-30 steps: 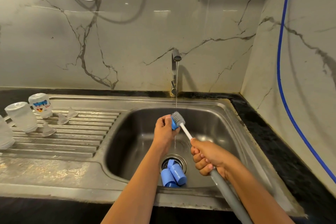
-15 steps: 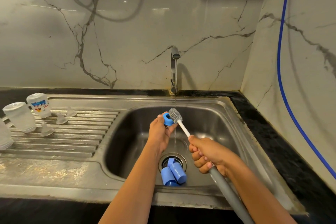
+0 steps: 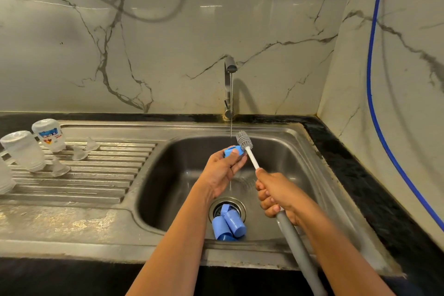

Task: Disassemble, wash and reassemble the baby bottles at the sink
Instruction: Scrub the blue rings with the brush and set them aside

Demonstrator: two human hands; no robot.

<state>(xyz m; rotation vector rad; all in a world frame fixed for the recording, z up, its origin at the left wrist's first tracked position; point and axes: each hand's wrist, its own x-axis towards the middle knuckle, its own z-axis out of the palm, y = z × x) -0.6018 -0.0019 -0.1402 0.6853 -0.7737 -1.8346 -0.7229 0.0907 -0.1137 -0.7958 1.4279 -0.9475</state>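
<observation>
My left hand (image 3: 222, 170) holds a blue bottle ring (image 3: 233, 151) over the sink basin (image 3: 182, 175), just left of the thin water stream. My right hand (image 3: 276, 194) grips the grey handle of a bottle brush (image 3: 243, 140); its grey bristle head touches the ring's right side. Several blue caps (image 3: 228, 222) lie on the drain at the basin's front. Upturned clear bottles (image 3: 24, 150) and one printed bottle (image 3: 49, 134) stand on the drainboard, with clear teats (image 3: 79, 152) beside them.
The tap (image 3: 229, 72) runs at the back of the sink. A ribbed steel drainboard (image 3: 96, 175) lies to the left. A dark counter (image 3: 360, 175) borders the right side, with a blue hose (image 3: 374, 79) on the right wall. Cables hang at the top left.
My left hand has turned the blue ring from facing me to edge-on and spread its fingers. The brush head has slid to the ring's right side.
</observation>
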